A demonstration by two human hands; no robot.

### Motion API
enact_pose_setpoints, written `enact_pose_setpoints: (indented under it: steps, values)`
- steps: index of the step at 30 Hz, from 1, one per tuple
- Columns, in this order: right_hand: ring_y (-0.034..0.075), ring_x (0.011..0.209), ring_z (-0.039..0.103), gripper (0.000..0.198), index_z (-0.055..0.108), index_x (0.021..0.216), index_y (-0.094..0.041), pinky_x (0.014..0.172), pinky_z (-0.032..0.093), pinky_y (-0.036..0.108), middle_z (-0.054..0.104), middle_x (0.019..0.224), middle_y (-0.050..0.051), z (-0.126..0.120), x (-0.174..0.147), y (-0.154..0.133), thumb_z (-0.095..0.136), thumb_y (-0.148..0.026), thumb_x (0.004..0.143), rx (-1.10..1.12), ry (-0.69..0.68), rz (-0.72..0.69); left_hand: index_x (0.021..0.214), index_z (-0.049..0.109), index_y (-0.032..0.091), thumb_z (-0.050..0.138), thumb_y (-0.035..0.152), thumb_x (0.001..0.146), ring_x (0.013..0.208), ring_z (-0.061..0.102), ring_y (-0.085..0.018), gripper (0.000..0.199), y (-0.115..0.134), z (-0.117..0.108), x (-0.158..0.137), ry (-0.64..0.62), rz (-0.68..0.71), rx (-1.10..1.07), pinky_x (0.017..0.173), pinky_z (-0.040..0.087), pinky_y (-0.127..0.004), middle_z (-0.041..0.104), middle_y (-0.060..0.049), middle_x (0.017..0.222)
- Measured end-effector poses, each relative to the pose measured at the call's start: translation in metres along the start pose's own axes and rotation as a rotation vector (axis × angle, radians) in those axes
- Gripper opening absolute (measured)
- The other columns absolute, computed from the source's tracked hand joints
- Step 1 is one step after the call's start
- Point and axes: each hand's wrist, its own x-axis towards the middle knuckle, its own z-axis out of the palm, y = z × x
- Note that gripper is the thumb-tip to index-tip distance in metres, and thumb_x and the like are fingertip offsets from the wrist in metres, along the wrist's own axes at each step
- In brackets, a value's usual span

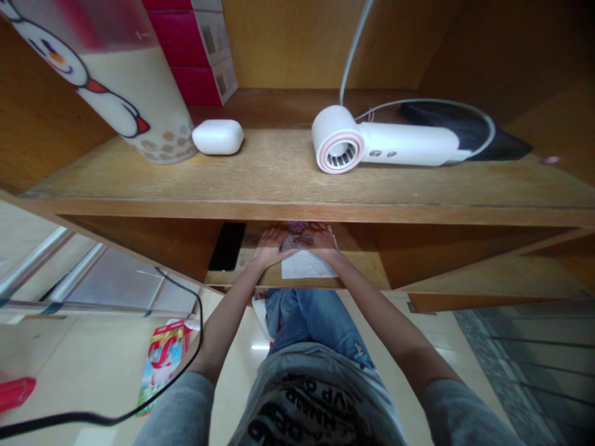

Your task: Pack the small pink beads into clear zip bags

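Note:
Down on the lower shelf, my left hand [271,248] lies with its fingers stretched forward and its thumb pointing toward the middle. Opposite it, my right hand [321,241] rests with fingers spread over the upper part of a white sheet of paper [307,267]. Between the two hands sits a small greyish, see-through-looking piece [292,243], too small to make out, which both thumbs come near or touch. Just behind it shows a purple patterned thing [296,227], partly hidden by the shelf above. A black phone [227,246] lies left of my left hand.
On the upper shelf stand a bubble tea cup [139,93], a white earbud case [218,137], pink-red boxes [186,56] and a white hand-held fan or dryer [400,142] with its cord. A black cable [199,322] hangs at left, above a colourful packet [162,359] on the floor.

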Motion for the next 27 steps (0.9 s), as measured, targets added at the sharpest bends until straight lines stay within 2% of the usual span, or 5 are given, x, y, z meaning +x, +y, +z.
enact_pose_setpoints:
  steps: [4,9,18,27]
  values:
    - [0.022,0.101,0.048,0.017,0.065,0.084,-0.023,0.087,0.029,0.035,0.062,0.099,0.005,0.001,0.001,-0.001,0.058,-0.037,0.077,0.005,0.018,0.012,0.104,0.057,0.018,0.054,0.057,0.073,0.097,0.050,-0.029,0.049,0.001,-0.001,0.000,-0.028,0.014,0.038,0.089,0.035,-0.042,0.059,-0.012,0.100]
    - [0.022,0.105,0.046,0.016,0.067,0.084,-0.025,0.088,0.029,0.035,0.062,0.105,0.003,0.003,-0.001,0.001,0.058,-0.037,0.078,0.010,0.002,-0.021,0.104,0.057,0.017,0.051,0.058,0.075,0.097,0.051,-0.029,0.050,0.001,-0.002,0.001,-0.057,0.026,0.120,0.088,0.036,-0.041,0.058,-0.012,0.100]
    - [0.021,0.099,0.050,0.019,0.068,0.085,-0.024,0.086,0.029,0.034,0.065,0.098,0.003,0.004,-0.005,0.001,0.053,-0.035,0.080,-0.009,-0.048,-0.013,0.103,0.057,0.016,0.045,0.061,0.077,0.095,0.052,-0.026,0.053,0.002,-0.003,0.002,-0.071,0.045,0.225,0.086,0.039,-0.039,0.059,-0.011,0.100]
    - [0.020,0.093,0.054,0.015,0.068,0.078,-0.024,0.082,0.030,0.032,0.067,0.089,0.002,0.008,0.000,-0.012,0.056,-0.032,0.078,0.140,0.034,0.028,0.104,0.056,0.016,0.044,0.061,0.077,0.097,0.052,-0.026,0.054,0.003,-0.004,0.001,-0.094,0.048,0.245,0.087,0.039,-0.039,0.059,-0.011,0.101]
